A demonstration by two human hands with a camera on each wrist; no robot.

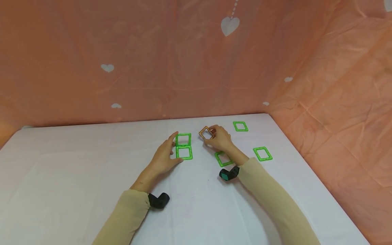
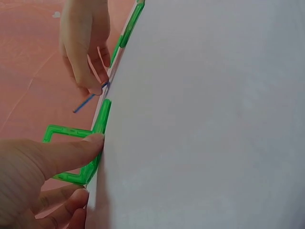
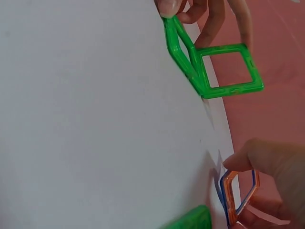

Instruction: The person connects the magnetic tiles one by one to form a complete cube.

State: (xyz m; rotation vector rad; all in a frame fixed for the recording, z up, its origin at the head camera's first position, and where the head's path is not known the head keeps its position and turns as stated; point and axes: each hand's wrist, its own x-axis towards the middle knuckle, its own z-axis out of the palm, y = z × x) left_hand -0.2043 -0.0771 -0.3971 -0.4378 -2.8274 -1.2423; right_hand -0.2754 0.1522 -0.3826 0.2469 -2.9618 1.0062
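Two green square magnetic tiles are joined at an edge: one tile (image 1: 191, 152) lies on the white table, and the other tile (image 3: 255, 71) stands up from its far side. My left hand (image 1: 162, 158) holds the pair from the left, thumb on the flat tile's near corner and a fingertip against the upright one. Just right of them, my right hand (image 1: 222, 137) pinches an orange magnetic tile (image 1: 202, 129) between thumb and fingers, tilted over the table. Its blue edge shows in the right wrist view. The two hands' tiles are apart.
One loose green tile (image 1: 217, 158) lies partly hidden under my right wrist. Farther right lie two more, a back tile (image 1: 240, 122) and a nearer tile (image 1: 269, 158). An orange cloth (image 1: 171, 68) with white hearts hangs behind the table (image 1: 76, 163).
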